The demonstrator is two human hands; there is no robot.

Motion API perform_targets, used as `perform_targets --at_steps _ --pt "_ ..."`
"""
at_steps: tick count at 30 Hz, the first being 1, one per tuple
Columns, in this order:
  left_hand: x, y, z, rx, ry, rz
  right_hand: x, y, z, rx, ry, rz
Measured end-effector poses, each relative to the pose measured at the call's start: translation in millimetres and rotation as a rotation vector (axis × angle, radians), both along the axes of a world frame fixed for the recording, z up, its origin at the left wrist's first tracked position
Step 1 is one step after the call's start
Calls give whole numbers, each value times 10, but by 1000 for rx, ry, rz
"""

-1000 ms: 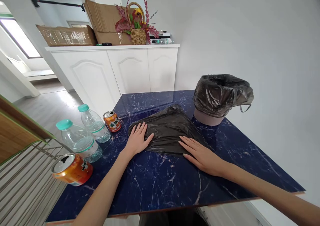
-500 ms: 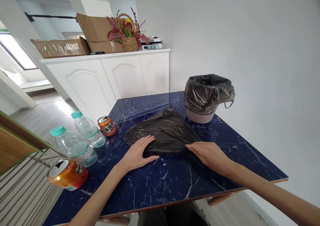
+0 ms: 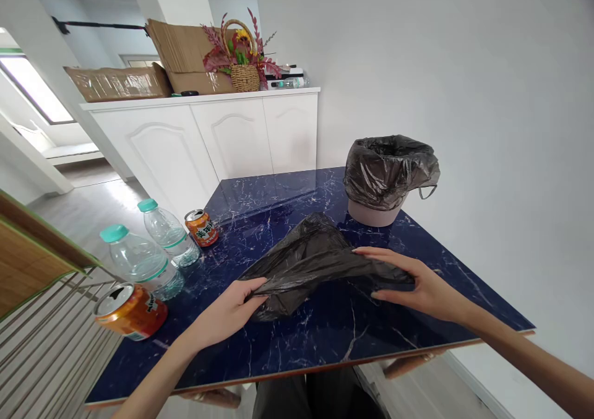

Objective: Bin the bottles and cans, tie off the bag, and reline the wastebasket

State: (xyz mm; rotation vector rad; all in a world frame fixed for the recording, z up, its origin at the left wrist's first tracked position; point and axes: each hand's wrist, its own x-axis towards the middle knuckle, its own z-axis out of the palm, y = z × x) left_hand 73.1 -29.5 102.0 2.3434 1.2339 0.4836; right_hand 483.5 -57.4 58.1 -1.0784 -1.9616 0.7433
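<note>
A black plastic bag (image 3: 306,255) lies crumpled on the blue marbled table, partly lifted along its near side. My left hand (image 3: 232,311) pinches the bag's left part between thumb and fingers. On the other side, my right hand (image 3: 413,283) has its thumb and fingers apart around the bag's right end, with part of the bag between them. A pinkish bin (image 3: 374,213) lined with a black bag (image 3: 387,171) stands behind my right hand, near the wall.
Two clear bottles (image 3: 143,261) (image 3: 171,233) and two orange cans (image 3: 130,311) (image 3: 202,227) stand at the left of the table (image 3: 297,345). A wire rack (image 3: 51,338) is beside it. Behind, a white cabinet (image 3: 232,134) bears cardboard boxes (image 3: 120,83) and a flower basket (image 3: 244,77).
My left hand was lying flat on the bag and now grips it. The bag has bunched up and its near side is raised. My right hand has shifted right and its fingers have spread.
</note>
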Motion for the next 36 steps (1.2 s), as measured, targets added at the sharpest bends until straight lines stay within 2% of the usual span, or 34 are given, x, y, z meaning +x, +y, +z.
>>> perform_targets --at_steps 3,5,9,11,13,15,17,18,20,22,24,27,31,36 --pt "-76 -84 -2 -115 22 -36 -117 80 -54 15 60 17" --pt "-139 -153 -39 -150 20 3 -199 126 -11 22 74 -75" --pt "-294 -290 -161 -76 -45 141 -377 298 103 130 67 -284" --pt "-362 -330 -225 -43 -58 197 -479 451 115 117 13 -357" --pt "-397 -357 -268 94 -37 252 -596 600 103 87 -58 -442" --pt "-380 -398 -277 368 18 286 -743 671 93 136 -124 -490" --pt "-306 -472 -262 630 74 263 -928 615 102 301 -195 -459" --pt "-253 -519 -255 705 101 218 -1033 541 110 410 -233 -416" --pt "-136 -612 -267 749 176 68 -1252 339 113 589 -300 -279" --pt "-37 -663 -330 737 288 -73 -1453 143 72 657 -359 -78" --pt "13 -645 -437 742 379 -122 -1602 31 -26 645 -424 63" --pt "-4 -517 -607 749 409 -44 -1710 78 -224 589 -488 135" --pt "-92 -332 -732 745 410 69 -1734 392 -407 499 -506 105" --pt "-237 -126 -835 673 414 116 -1717 837 -489 347 -540 118"
